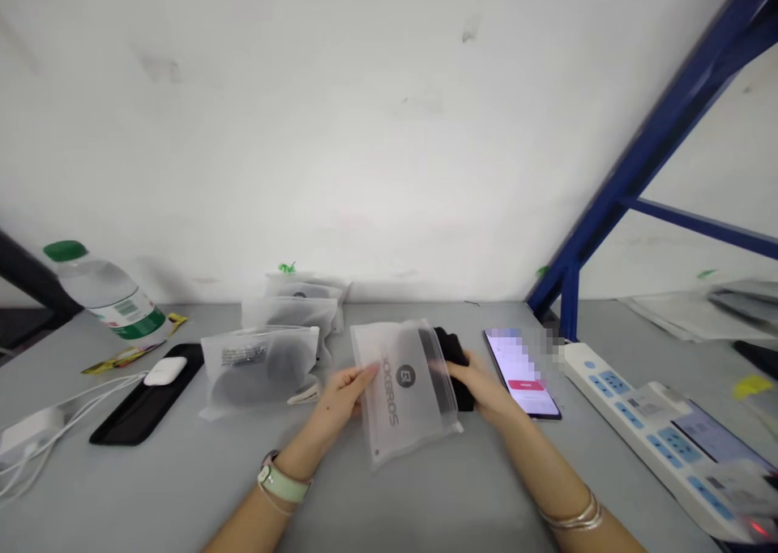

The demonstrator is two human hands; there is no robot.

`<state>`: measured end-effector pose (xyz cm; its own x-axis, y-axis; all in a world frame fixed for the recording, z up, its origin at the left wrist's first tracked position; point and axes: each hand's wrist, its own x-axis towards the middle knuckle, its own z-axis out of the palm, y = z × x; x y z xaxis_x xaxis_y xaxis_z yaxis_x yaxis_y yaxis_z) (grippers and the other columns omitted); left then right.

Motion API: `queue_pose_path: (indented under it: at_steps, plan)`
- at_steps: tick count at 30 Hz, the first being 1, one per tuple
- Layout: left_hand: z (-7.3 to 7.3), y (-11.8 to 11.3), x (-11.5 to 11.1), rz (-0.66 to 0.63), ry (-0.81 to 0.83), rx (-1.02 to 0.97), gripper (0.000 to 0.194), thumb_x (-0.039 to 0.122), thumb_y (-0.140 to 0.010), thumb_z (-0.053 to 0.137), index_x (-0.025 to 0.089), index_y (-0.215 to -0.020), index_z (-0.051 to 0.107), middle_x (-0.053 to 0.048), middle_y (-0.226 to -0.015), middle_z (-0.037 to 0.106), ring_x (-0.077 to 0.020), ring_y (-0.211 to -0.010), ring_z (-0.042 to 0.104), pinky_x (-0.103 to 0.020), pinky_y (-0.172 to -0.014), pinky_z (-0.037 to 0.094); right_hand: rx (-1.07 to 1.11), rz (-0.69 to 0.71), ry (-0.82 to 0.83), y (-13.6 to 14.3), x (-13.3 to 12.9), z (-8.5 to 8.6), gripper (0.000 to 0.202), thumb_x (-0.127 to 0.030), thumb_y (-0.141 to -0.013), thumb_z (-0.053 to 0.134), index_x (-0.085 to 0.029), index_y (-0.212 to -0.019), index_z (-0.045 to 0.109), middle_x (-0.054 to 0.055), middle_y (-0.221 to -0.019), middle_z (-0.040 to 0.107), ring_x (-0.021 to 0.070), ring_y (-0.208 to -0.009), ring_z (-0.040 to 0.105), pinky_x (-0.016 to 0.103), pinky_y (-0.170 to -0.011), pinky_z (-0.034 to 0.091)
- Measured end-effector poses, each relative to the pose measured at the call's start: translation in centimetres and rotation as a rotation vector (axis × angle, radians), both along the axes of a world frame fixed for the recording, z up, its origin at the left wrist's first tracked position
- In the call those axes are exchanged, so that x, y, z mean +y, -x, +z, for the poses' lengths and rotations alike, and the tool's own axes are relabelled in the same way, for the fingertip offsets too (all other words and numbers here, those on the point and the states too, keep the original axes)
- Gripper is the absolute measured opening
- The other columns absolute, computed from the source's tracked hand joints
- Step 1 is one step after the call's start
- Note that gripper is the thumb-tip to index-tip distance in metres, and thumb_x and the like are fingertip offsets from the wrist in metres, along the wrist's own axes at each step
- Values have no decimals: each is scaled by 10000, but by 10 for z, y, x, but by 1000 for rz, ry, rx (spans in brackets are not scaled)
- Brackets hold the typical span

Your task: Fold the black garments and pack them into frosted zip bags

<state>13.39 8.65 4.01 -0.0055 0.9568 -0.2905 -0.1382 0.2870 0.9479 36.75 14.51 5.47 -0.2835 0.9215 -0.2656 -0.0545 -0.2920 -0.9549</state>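
A frosted zip bag (pixel 404 423) with dark lettering and a round black logo lies between my hands, its open end facing right. My left hand (pixel 345 391) is closed on the bag's left edge, thumb on top. Black folded fabric (pixel 460 375) sits partly inside the bag's mouth and partly outside it. My right hand (pixel 483 383) grips this fabric, with a fingertip reaching in behind the translucent plastic. Left of my hands stands a filled frosted bag (pixel 261 370) with dark contents, and more filled bags (pixel 292 310) are behind it.
On the left are a green-capped bottle (pixel 118 293), a black tray-like object (pixel 130 415) bearing a white case (pixel 165 371), and white cables (pixel 79 415). A lit phone (pixel 523 375) and a power strip (pixel 644 439) lie right, near a blue metal frame (pixel 608 188).
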Motion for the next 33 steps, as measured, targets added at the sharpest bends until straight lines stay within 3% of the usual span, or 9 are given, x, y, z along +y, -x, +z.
queue_pose_path:
  at_steps: [3, 5, 7, 9, 11, 14, 17, 25, 33]
  plan:
    - [-11, -1, 4, 66, -60, 81, 548, 613, -780, 659, 128, -1030, 711, -126, -884, 762, -272, -772, 722, -414, -715, 596, 165, -192, 89, -10, 12, -2, 424, -317, -649, 852, -178, -1031, 729, 89, -957, 781, 294, -862, 749, 391, -754, 629]
    - [-16, -4, 4, 174, -132, 152, 660, 552, -786, 678, 143, -1294, 577, -169, -1164, 704, -315, -943, 702, -478, -815, 578, 284, -351, 88, -18, 21, 0, 458, -298, -647, 855, -170, -1067, 723, 103, -1002, 775, 308, -897, 747, 413, -779, 636]
    - [-17, -4, 2, 325, -302, 363, 824, 439, -796, 695, 157, -1488, 347, -208, -1473, 465, -356, -1202, 583, -539, -972, 499, 359, -494, 60, -28, 29, 1, 444, -291, -661, 841, -179, -1074, 721, 100, -1007, 774, 317, -912, 745, 434, -791, 640]
    - [-14, 0, -1, 381, -566, 716, 760, 307, -838, 641, 146, -1508, 320, -203, -1597, 245, -368, -1413, 355, -573, -1111, 354, 408, -571, 14, -39, 35, 2, 417, -303, -697, 812, -215, -1093, 715, 76, -1033, 771, 309, -941, 742, 443, -823, 636]
    - [-7, 10, -3, 161, -796, 1050, 548, 193, -879, 541, 181, -1424, 480, -150, -1597, 283, -330, -1488, 205, -577, -1175, 233, 449, -582, -33, -47, 38, 2, 406, -321, -726, 788, -248, -1117, 708, 49, -1084, 760, 297, -977, 734, 448, -866, 625]
    - [2, 26, -2, -397, -827, 1225, 463, 177, -913, 503, 340, -1340, 577, -35, -1539, 429, -270, -1487, 238, -539, -1185, 229, 501, -561, -61, -53, 39, 5, 416, -326, -731, 782, -248, -1132, 706, 45, -1123, 748, 298, -1019, 720, 454, -906, 609]
    - [2, 24, 5, -563, -729, 1292, 444, 323, -965, 491, 422, -1398, 495, -9, -1570, 377, -269, -1471, 284, -543, -1173, 236, 529, -551, -39, -51, 36, 10, 403, -312, -724, 784, -242, -1114, 714, 47, -1103, 754, 303, -1033, 714, 455, -915, 605]
    - [-9, -48, 40, -133, -558, 1492, 477, 478, -929, 519, 358, -1390, 538, -136, -1384, 540, -382, -1247, 483, -626, -1053, 289, 465, -470, -36, -44, 28, 15, 382, -328, -704, 777, -227, -1069, 728, 72, -1067, 762, 330, -985, 727, 472, -851, 624]
    - [-9, -75, 81, 72, -387, 1309, 549, 511, -869, 597, 273, -1363, 573, -186, -1369, 499, -435, -1315, 370, -672, -1073, 198, 225, -87, -10, -41, 10, 20, 606, -269, -637, 827, -256, -1211, 631, 36, -1112, 741, 283, -1028, 703, 408, -917, 560]
